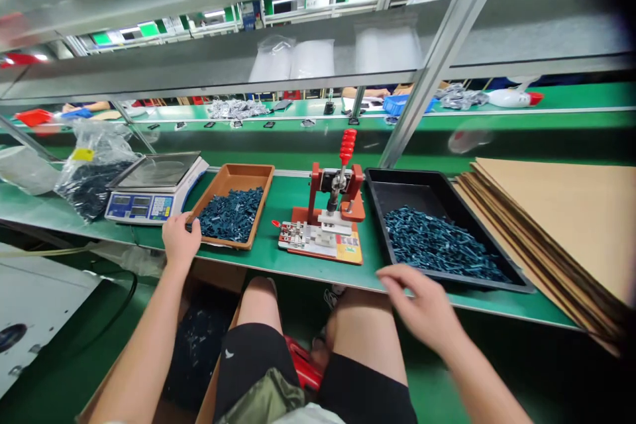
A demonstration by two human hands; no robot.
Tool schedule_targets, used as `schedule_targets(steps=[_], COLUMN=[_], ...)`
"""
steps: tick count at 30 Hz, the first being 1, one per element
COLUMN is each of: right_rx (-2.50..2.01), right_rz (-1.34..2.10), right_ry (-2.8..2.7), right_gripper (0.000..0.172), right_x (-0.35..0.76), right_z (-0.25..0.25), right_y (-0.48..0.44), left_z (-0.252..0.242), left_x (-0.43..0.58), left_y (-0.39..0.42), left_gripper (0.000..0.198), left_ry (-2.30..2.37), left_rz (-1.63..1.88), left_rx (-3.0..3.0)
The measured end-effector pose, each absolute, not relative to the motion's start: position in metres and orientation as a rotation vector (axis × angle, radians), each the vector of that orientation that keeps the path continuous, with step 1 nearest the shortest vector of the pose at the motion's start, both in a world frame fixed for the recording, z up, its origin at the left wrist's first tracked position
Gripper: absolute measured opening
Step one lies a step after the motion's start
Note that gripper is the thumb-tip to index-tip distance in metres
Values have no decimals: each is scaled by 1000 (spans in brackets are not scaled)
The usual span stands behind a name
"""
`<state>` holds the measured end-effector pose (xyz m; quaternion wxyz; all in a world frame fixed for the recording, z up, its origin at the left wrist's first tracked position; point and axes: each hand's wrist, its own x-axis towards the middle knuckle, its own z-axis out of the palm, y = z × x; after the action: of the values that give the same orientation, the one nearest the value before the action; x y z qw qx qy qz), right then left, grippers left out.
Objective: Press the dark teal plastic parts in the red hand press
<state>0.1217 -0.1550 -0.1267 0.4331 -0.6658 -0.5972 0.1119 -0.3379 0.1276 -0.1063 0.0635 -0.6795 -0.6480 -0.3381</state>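
- I see my left hand (179, 238) at the front edge of the desk (283, 202), between the scale (152, 189) and the brown tray (233, 171).
- Its fingers (193, 224) curl against the tray's near-left corner, just beside the blue parts (231, 213). I cannot tell whether they pinch 1.
- My right hand (422, 308), blurred, hovers off the desk's front edge, by the black tray's (373, 202) near-left corner, fingers loosely spread and holding nothing.
- The hand press (330, 212) stands between the 2 trays.
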Motion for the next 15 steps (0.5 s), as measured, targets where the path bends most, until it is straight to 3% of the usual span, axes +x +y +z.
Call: schedule_targets(steps=[4, 7, 15], right_rx=[-1976, -2195, -2268], right_rz=[-139, -54, 32], right_ry=[-1329, -1397, -1348], right_gripper=[28, 41, 19], right_x=[215, 249, 264], right_z=[-107, -104, -110], right_y=[-133, -127, -118], left_z=[-78, -82, -81], left_x=[-345, -346, -331], left_y=[164, 194, 200], left_gripper=[32, 18, 29], left_ry=[-2101, -2255, -2384], left_rz=[-362, -209, -644], left_rx=[-2372, -2301, -2205])
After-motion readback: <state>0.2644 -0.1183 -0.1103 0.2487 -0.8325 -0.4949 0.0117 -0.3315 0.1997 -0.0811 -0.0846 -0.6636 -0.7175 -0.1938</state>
